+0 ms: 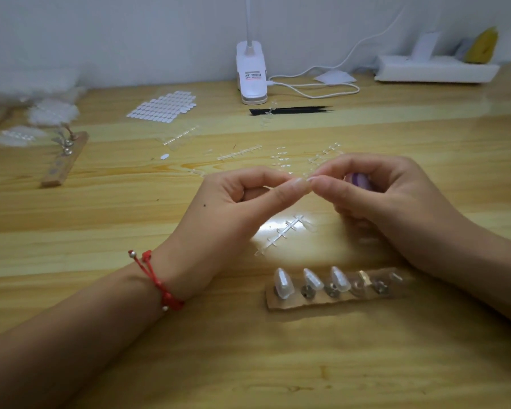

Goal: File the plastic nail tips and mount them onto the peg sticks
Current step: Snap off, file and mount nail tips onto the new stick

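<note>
Three clear nail tips [311, 280] stand on the peg strip [331, 302] at five o'clock; the pegs at its right end look bare. At centre, the left hand [236, 199] and right hand [396, 196] each press thumb against forefinger on the pinched tip [305, 182], which is tiny and hard to make out. A purple object [359, 180], perhaps the file, sits in the right palm. The tip is likely feather-light, thin, springy and slick, so it is best held by its side edges.
</note>
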